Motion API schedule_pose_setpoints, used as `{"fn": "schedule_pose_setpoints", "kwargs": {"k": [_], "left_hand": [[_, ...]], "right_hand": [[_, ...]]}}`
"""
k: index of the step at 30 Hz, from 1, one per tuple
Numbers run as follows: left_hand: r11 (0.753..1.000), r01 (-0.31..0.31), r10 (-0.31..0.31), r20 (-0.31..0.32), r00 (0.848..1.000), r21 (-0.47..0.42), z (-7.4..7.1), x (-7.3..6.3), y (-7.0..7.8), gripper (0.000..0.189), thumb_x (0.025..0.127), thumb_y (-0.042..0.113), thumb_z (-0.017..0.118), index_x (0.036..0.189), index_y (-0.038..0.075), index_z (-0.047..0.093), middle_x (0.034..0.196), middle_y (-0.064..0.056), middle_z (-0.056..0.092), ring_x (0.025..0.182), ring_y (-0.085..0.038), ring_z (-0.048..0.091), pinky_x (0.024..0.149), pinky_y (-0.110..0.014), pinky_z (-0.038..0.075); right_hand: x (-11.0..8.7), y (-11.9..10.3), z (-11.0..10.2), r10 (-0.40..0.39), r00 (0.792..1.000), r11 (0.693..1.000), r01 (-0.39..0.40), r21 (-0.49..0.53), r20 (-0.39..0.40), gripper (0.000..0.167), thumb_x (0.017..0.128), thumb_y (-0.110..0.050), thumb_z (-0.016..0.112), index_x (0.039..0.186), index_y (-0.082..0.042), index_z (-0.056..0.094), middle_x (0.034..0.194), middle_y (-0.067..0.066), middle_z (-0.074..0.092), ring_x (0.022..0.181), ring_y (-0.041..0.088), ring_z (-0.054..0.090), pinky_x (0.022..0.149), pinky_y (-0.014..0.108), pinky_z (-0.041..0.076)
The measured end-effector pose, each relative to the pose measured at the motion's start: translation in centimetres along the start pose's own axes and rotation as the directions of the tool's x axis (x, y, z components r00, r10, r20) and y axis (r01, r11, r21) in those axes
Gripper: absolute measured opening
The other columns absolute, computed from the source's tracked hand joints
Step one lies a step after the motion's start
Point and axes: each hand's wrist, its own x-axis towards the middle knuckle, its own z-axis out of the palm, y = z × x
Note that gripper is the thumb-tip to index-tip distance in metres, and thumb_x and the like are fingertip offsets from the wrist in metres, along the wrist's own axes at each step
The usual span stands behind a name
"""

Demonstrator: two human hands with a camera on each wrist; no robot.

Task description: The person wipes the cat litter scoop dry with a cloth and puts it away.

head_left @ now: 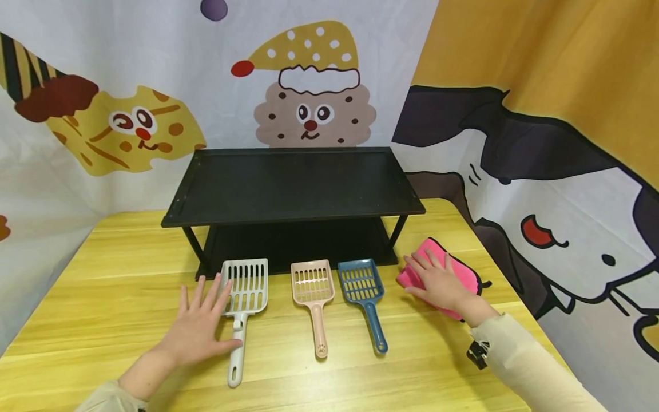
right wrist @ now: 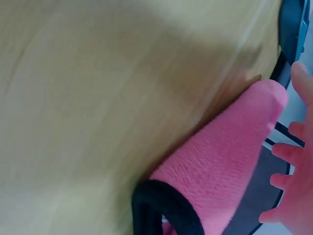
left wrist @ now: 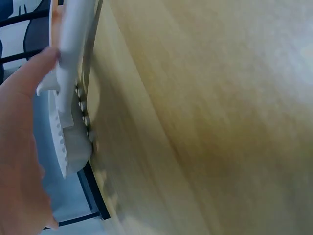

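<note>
Three slotted litter scoops lie side by side on the table with their handles toward me. My left hand (head_left: 198, 327) is spread beside the grey scoop (head_left: 237, 357), fingers straight and thumb pointing at its handle. A beige-pink scoop (head_left: 318, 326) lies in the middle and a blue scoop (head_left: 374, 329) to its right. On the right, a folded pink cloth (head_left: 465, 280) with black edging lies under my right hand (head_left: 440, 283), whose fingers are extended over it. The right wrist view shows the plush cloth (right wrist: 220, 152) below the spread fingers.
A black two-tier rack (head_left: 304, 186) stands behind the scoops, its lower shelf (head_left: 298, 237) close to their heads. A printed cartoon curtain (head_left: 319, 126) hangs behind the wood-grain table (head_left: 128, 257) and along its right side.
</note>
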Motion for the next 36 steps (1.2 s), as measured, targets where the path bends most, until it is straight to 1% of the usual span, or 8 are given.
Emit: {"fn": "schedule_pose_setpoints", "kwargs": {"k": [10,16,22,26,29,31,33,36], "left_hand": [[0.985,0.080,-0.073,0.053,0.996,-0.150,-0.6,-0.7,-0.4,0.117,0.071,0.053,0.072,0.147,-0.006,0.005,0.150,-0.034,0.003,0.134,-0.059,0.003,0.103,-0.072,0.005],[0.979,0.146,-0.134,0.091,0.987,-0.142,-1.0,-1.5,-1.6,0.109,0.073,0.043,0.073,0.143,-0.014,0.012,0.145,-0.040,0.015,0.130,-0.061,0.014,0.100,-0.072,0.015],[0.967,0.192,-0.169,0.140,0.976,-0.166,-0.8,-1.7,-2.0,0.076,0.080,0.031,0.066,0.131,-0.017,0.037,0.136,-0.042,0.033,0.122,-0.061,0.030,0.096,-0.068,0.029],[0.970,0.170,-0.151,0.113,0.982,-0.176,-0.7,-1.6,-2.2,0.041,0.082,0.026,0.065,0.110,-0.004,0.060,0.126,-0.037,0.046,0.117,-0.057,0.039,0.090,-0.066,0.035],[0.962,0.164,-0.143,0.109,0.984,-0.220,-0.7,-1.6,-2.3,0.021,0.082,0.023,0.066,0.094,0.006,0.065,0.122,-0.033,0.052,0.113,-0.054,0.044,0.088,-0.064,0.038],[0.935,0.194,-0.153,0.155,0.976,-0.297,-1.0,-1.6,-2.4,0.018,0.082,0.021,0.065,0.092,0.006,0.066,0.122,-0.033,0.051,0.113,-0.055,0.044,0.088,-0.063,0.038],[0.886,0.245,-0.172,0.213,0.962,-0.393,-1.4,-1.5,-2.6,0.019,0.084,0.020,0.064,0.093,0.004,0.065,0.120,-0.032,0.053,0.111,-0.051,0.048,0.088,-0.059,0.042],[0.755,0.321,-0.165,0.307,0.937,-0.572,-2.1,-1.2,-3.1,0.026,0.088,0.014,0.059,0.102,-0.007,0.060,0.109,-0.025,0.059,0.098,-0.037,0.058,0.081,-0.044,0.050]], "right_hand": [[0.3,0.4,1.1,-0.025,0.999,0.998,0.023,0.053,0.040,0.051,0.091,-0.037,0.058,0.132,-0.008,0.053,0.138,0.022,0.046,0.133,0.047,0.028,0.100,0.074,0.012],[0.3,0.7,0.8,-0.037,0.997,0.998,0.032,0.060,0.075,0.043,0.094,-0.028,0.054,0.132,-0.009,0.053,0.140,0.020,0.045,0.134,0.046,0.029,0.101,0.073,0.015],[0.5,0.8,1.0,-0.072,0.997,0.997,0.071,0.024,0.038,0.039,0.092,-0.024,0.057,0.128,-0.008,0.056,0.135,0.018,0.050,0.129,0.044,0.037,0.100,0.070,0.023],[0.7,0.8,1.6,-0.107,0.994,0.994,0.107,-0.013,-0.014,0.033,0.091,-0.023,0.060,0.119,-0.007,0.061,0.126,0.017,0.056,0.122,0.041,0.044,0.097,0.066,0.030],[0.9,0.7,2.0,-0.145,0.986,0.989,0.143,-0.025,-0.078,0.022,0.087,-0.019,0.064,0.105,-0.006,0.066,0.113,0.015,0.061,0.112,0.037,0.051,0.094,0.060,0.036],[1.2,0.7,2.0,-0.167,0.978,0.986,0.167,-0.007,-0.129,0.015,0.085,-0.015,0.067,0.096,-0.005,0.067,0.103,0.013,0.064,0.102,0.034,0.057,0.092,0.054,0.040],[1.4,0.9,1.8,-0.168,0.974,0.984,0.175,0.035,-0.155,0.013,0.083,-0.012,0.069,0.092,-0.004,0.067,0.095,0.011,0.066,0.094,0.030,0.060,0.090,0.050,0.043],[1.5,1.3,1.4,-0.108,0.982,0.978,0.133,0.163,-0.152,0.013,0.082,-0.010,0.070,0.093,-0.002,0.068,0.091,0.008,0.067,0.088,0.025,0.061,0.086,0.045,0.047]]}}
